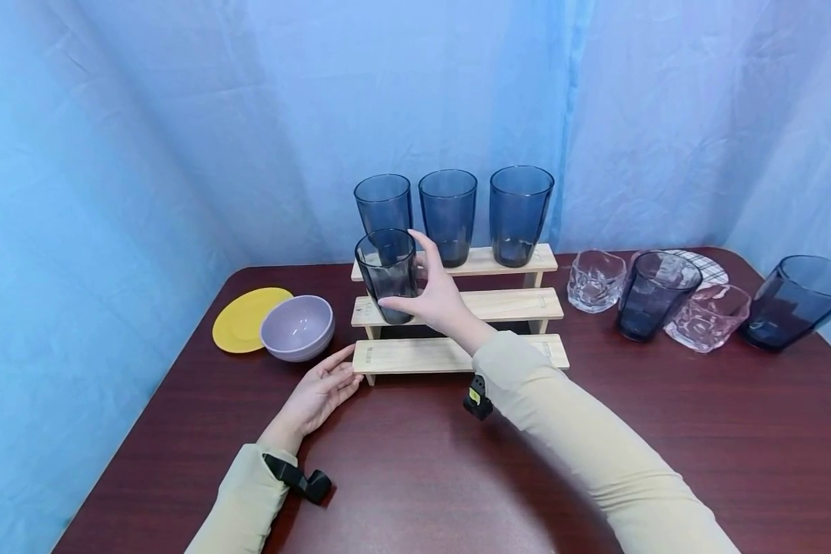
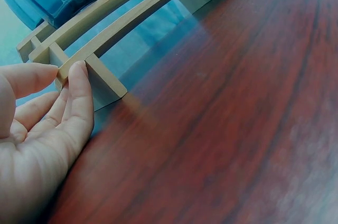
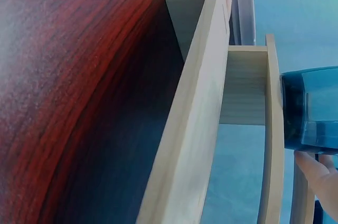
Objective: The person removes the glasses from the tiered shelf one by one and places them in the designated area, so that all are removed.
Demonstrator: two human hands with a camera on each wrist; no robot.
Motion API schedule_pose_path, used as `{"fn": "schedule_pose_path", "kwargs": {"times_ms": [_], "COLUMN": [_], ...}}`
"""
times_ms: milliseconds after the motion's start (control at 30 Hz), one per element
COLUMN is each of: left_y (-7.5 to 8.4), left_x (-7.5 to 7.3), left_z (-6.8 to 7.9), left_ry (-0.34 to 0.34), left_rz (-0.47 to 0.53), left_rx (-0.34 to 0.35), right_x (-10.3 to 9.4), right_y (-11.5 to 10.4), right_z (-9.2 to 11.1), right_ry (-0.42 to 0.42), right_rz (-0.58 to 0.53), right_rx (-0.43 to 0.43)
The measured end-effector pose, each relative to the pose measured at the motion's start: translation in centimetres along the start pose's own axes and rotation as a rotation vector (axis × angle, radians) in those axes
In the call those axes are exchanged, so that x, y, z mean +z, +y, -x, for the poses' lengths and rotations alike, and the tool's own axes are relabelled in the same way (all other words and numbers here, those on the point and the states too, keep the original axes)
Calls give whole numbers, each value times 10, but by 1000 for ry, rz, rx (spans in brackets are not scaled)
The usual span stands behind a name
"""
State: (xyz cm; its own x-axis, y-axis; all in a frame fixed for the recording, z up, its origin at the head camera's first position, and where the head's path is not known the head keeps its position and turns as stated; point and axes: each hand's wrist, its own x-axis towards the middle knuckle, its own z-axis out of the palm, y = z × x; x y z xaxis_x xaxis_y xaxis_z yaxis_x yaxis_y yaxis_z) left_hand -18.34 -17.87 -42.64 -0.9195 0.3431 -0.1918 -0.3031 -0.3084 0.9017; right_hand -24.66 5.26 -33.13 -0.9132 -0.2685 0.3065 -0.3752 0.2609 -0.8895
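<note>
1. Plainly, the right hand [image 1: 442, 296] was clamped on a dark drinking glass [image 1: 388, 281], its thumb across the near side and a finger close to the rim.
2. That glass was nearly upright at the left end of the middle board [image 1: 505, 305]; whether its base bore fully on the wood could not be told.
3. Meanwhile the left hand [image 1: 325, 392] pinched the near left corner of the wooden rack [image 1: 422, 356], a sensible brace, it seemed, against sliding.
4. Level handling probably mattered most: the narrow board called for the whole base on it before any loosening of fingers.
5. Care was due behind too, where the leftmost blue glass [image 1: 384, 198] on the top board [image 1: 481, 262] risked a knock.
</note>
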Motion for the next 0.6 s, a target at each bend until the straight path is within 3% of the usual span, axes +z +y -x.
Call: {"fn": "schedule_pose_path", "kwargs": {"times_ms": [600], "left_y": [1], "left_x": [1], "left_z": [0], "left_ry": [2], "left_rz": [6], "left_rx": [-3], "right_x": [0], "right_y": [-1], "right_z": [8], "right_ry": [50], "right_rz": [84], "right_rx": [-52]}}
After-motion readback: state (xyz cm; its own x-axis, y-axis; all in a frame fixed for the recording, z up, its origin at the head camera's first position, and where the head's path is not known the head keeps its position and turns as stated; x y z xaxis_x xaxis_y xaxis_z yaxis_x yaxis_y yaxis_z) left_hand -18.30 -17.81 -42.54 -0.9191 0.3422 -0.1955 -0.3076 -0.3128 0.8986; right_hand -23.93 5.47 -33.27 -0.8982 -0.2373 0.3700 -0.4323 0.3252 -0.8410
